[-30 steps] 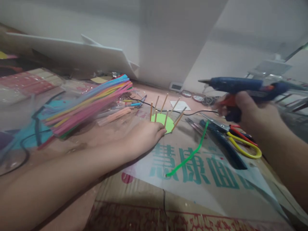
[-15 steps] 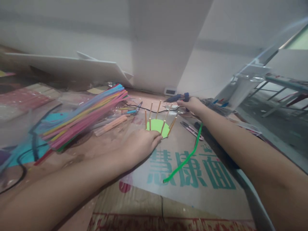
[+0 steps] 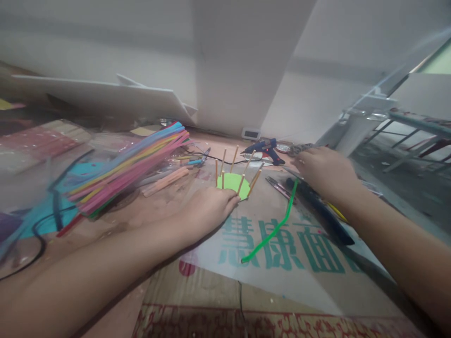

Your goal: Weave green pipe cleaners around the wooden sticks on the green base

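Observation:
My left hand pinches the near edge of a light green disc, beside the foot of a stick. Several thin wooden sticks stand around the disc's rim, some leaning outward. My right hand is over the items at the right back; its fingertips are blurred, and whether they grip anything is hidden. The blue glue gun lies behind the disc, left of my right hand. A bent green pipe cleaner lies on the printed sheet, and small scissors rest right of the disc.
A bundle of coloured pipe cleaners lies at the left, near a black cable. A long dark object lies under my right forearm. White boards and a small display are at the back by the wall.
My right hand has let go of the glue gun, which now lies at the back, and has moved right. My left hand has stayed at the disc's edge.

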`<state>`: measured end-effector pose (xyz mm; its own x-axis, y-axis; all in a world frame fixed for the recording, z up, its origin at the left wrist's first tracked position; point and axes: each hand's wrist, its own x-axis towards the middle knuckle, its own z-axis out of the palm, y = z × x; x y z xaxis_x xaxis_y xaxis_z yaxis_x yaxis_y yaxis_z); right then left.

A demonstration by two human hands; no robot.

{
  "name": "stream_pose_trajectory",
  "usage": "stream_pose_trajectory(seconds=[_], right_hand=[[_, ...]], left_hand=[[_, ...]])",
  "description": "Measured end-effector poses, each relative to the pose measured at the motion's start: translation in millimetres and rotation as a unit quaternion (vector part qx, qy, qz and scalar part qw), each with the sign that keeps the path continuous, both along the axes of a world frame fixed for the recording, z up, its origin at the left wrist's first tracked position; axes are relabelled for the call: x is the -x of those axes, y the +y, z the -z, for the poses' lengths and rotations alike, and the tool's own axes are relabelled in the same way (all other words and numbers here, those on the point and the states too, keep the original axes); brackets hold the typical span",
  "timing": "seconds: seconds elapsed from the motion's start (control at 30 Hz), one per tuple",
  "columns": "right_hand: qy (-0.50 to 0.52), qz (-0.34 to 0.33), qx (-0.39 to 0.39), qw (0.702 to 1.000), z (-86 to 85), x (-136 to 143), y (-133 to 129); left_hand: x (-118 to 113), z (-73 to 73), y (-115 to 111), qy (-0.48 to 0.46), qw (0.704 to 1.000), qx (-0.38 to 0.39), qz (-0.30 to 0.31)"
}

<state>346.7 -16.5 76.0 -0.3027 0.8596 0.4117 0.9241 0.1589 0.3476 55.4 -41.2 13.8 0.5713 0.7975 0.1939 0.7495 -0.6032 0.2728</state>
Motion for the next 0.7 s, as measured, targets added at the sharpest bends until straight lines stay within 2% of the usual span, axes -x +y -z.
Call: stream_pose_trajectory(seconds=[0.03, 0.07, 0.1, 0.13, 0.2, 0.27, 0.33, 0.53, 0.7], right_hand=[[-0.033, -0.018, -0.027, 0.999, -4.6, 7.5, -14.8], [-0.028, -0.043, -0.068, 0.996, -9.2, 17.3, -27.7], [0.007, -0.077, -0.075, 0.994, -13.2, 28.7, -38.2], [0.058, -0.112, -0.063, 0.99, -16.5, 41.2, -46.3], [0.149, -0.153, 0.016, 0.977, -19.6, 66.3, -55.7], [0.174, -0.178, 0.066, 0.966, -17.9, 87.1, -58.3], [0.165, -0.183, 0.085, 0.966, -12.7, 100.7, -57.3], [0.226, -0.164, 0.11, 0.954, 2.4, 109.8, -49.6], [0.243, -0.17, 0.123, 0.947, 3.3, 111.8, -47.4]], left_hand=[[-0.1, -0.3, 0.1, -0.001, 1.0, 0.003, 0.0], [-0.2, -0.9, 0.2, -0.001, 1.0, 0.006, -0.001], [-0.3, -1.7, 0.1, -0.002, 1.0, 0.01, -0.001], [-0.3, -2.5, 0.0, -0.003, 1.0, 0.012, -0.002], [-0.2, -3.9, -0.2, -0.003, 1.0, 0.014, 0.001], [0.5, -4.4, -0.4, -0.002, 1.0, 0.011, 0.006], [1.6, -3.9, -0.5, 0.001, 1.0, 0.008, 0.005], [2.2, 0.4, 3.0, 0.001, 1.0, 0.01, 0.002], [4.1, -3.6, -0.8, 0.027, 1.0, -0.004, 0.006]])
